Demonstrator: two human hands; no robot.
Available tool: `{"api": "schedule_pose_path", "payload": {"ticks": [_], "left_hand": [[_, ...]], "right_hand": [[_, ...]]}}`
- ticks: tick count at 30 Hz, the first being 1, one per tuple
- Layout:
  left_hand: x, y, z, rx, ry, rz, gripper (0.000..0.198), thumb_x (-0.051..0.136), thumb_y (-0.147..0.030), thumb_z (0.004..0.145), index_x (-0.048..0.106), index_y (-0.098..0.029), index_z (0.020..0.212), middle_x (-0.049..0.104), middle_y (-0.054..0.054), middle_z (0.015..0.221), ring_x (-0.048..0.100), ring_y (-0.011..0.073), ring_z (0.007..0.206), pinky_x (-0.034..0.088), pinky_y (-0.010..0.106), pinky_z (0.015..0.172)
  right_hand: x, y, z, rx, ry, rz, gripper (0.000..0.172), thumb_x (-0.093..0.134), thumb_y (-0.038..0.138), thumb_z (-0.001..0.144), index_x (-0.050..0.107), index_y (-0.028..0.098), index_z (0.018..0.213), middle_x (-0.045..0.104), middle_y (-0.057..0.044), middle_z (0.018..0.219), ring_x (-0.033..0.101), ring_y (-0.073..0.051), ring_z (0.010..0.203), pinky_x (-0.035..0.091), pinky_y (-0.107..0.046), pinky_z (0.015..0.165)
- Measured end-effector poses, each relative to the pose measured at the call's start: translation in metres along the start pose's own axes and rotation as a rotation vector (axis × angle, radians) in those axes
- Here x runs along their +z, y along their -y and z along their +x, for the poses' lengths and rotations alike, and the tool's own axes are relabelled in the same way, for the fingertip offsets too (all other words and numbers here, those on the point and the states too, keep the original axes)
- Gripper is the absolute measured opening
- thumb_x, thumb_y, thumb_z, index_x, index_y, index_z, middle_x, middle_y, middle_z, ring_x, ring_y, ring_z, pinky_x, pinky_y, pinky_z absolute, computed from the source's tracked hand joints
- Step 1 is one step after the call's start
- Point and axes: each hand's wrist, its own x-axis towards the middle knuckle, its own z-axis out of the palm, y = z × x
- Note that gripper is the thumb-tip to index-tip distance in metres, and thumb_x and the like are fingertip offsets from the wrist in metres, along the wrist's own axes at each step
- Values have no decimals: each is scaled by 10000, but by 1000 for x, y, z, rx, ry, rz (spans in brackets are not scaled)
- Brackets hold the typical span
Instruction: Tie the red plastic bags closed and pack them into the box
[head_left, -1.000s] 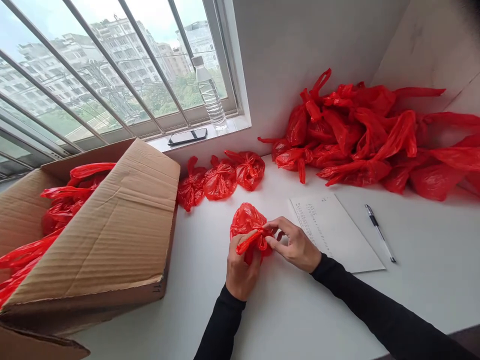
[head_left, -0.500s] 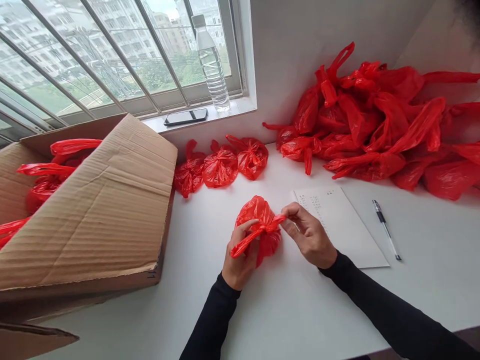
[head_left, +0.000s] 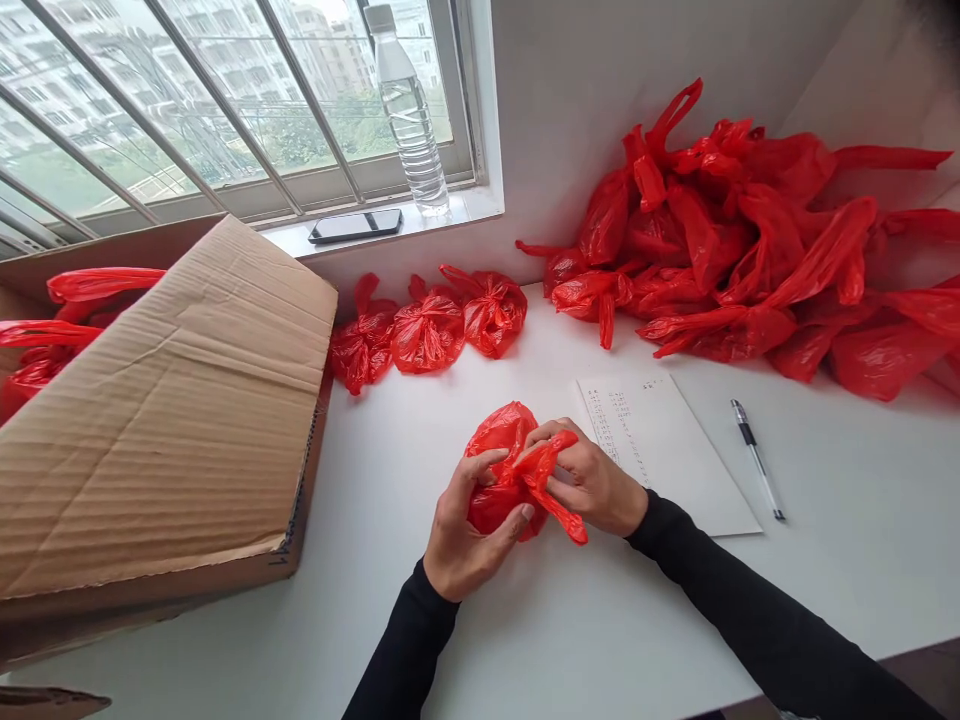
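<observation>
A knotted red plastic bag (head_left: 501, 430) rests on the white table between my hands. My left hand (head_left: 471, 530) curls around its near left side, thumb and fingers pressed to the plastic. On the right, my right hand (head_left: 589, 480) has its fingers at the knot and the gathered top; one twisted tail of the bag hangs over them toward me. Some of the right fingertips are hidden behind the plastic. What the bag contains cannot be made out.
Three knotted red bags (head_left: 427, 330) line the wall. A heap of red bags (head_left: 720, 240) lies at the back right. A written paper sheet (head_left: 675, 450) and a pen (head_left: 757, 460) lie right. An open cardboard box (head_left: 187, 400) stands left; a phone (head_left: 355, 226) and water bottle (head_left: 412, 120) occupy the sill.
My right hand has moved in from the bag's right tail to its knot. The tail that pointed left now hangs to the right. My left hand has shifted lower around the bag.
</observation>
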Motion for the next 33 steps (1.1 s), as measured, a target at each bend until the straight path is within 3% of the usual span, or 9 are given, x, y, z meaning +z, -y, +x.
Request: {"api": "schedule_pose_path", "payload": {"ticks": [2,6,11,14,17,20,24,27,33], "left_hand": [[-2,3,3,37,-19,60,442,727,-193,843,576,-259,1253,637,30,938,601,168,788,540,335,735],[-9,11,11,77,-74,100,151,646,-118,897,654,-244,980,619,-3,811,572,154,746,510,305,690],[-16,14,15,58,-181,123,156,629,-112,917,648,-244,996,642,10,889,609,168,843,519,320,749],[-14,9,13,56,-211,150,198,610,-121,923,648,-249,1069,651,39,1026,613,200,996,525,369,865],[-8,6,12,105,-173,237,238,701,-171,865,662,-248,1086,660,52,1077,599,237,1059,511,427,945],[-6,8,14,156,-185,290,166,729,-156,844,683,-252,972,676,25,968,608,215,971,527,395,894],[-15,12,15,97,-285,258,124,681,-137,882,661,-242,943,678,21,952,623,202,947,525,366,852],[-21,11,14,23,-422,226,98,603,-149,934,607,-224,997,657,47,1011,631,211,986,505,394,896],[-11,4,15,164,-224,325,376,793,-255,800,631,-237,1140,663,70,1074,574,266,1069,490,456,966]], "right_hand": [[-1,0,1,25,-35,-63,138,527,217,955,635,215,870,644,-69,930,542,-241,885,478,-428,820],[-4,0,3,169,-218,-77,103,564,260,962,611,216,882,618,-38,863,536,-208,811,454,-383,782],[-6,-2,4,284,-337,10,93,548,270,966,624,227,933,633,-36,939,573,-207,891,461,-373,851],[-2,1,4,232,-303,-1,96,584,284,945,624,240,1021,633,-48,1058,568,-233,1046,440,-400,964],[4,8,3,200,-211,-34,296,681,339,899,600,273,1176,638,-28,995,576,-230,963,460,-404,924],[7,11,4,203,-174,-63,83,642,317,935,640,270,1003,639,1,835,567,-203,815,464,-375,842],[4,5,4,322,-294,-13,111,574,330,972,601,244,908,629,-8,839,566,-185,766,460,-337,738],[1,0,3,351,-431,-11,133,532,355,986,571,237,938,630,-34,923,586,-210,885,464,-361,836],[5,8,2,244,-263,10,227,672,388,910,624,268,1096,658,-33,986,592,-225,936,474,-382,892]]}}
